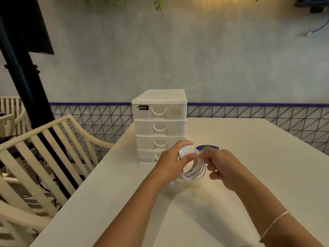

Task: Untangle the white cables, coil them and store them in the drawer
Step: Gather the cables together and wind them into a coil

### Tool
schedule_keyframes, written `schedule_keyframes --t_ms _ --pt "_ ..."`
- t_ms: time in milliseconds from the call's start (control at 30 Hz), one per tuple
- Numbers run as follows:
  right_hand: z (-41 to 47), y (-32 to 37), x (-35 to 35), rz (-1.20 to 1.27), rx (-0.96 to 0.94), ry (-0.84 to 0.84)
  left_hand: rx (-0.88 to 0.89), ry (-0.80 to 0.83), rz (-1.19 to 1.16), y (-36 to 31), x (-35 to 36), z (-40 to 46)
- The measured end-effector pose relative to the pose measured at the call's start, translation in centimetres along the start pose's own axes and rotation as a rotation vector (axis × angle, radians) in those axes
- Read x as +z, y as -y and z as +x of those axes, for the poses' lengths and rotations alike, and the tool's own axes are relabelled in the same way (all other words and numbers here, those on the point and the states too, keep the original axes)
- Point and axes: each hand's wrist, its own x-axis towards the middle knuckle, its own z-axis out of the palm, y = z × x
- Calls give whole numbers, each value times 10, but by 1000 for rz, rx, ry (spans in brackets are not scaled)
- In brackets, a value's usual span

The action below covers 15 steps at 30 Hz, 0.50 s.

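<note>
A white cable (193, 171) is wound into a coil and held above the white table (231, 202). My left hand (171, 162) grips the coil's upper left side, thumb over the loops. My right hand (220, 166) pinches the cable at the coil's upper right; it is blurred. A white plug end (171, 184) hangs below my left wrist. Behind the hands stands a white plastic drawer unit (159, 125) with several drawers, all closed.
A purple and green round object (207, 147) lies on the table behind the coil, partly hidden. Cream slatted chairs (44, 157) stand to the left of the table. A black pole (21, 72) rises at the far left.
</note>
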Motion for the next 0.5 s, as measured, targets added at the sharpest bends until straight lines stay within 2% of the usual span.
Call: schedule_keyframes --t_ms 33,100,167,300,400,500 --pt "2 2 -6 49 -16 -16 -10 32 41 2 0 -1" --pt "2 3 -18 -18 -55 -36 -9 36 61 4 3 -2" --pt "3 0 -23 -158 -95 -35 -2 -30 8 3 4 -2" --pt "1 -5 -12 -319 -329 -18 -30 -131 -62 4 1 3" --pt "4 -11 -3 -579 -468 -83 -42 -176 -78 3 3 2" --pt "7 -16 2 -804 -498 -193 -43 -219 -71 4 4 3"
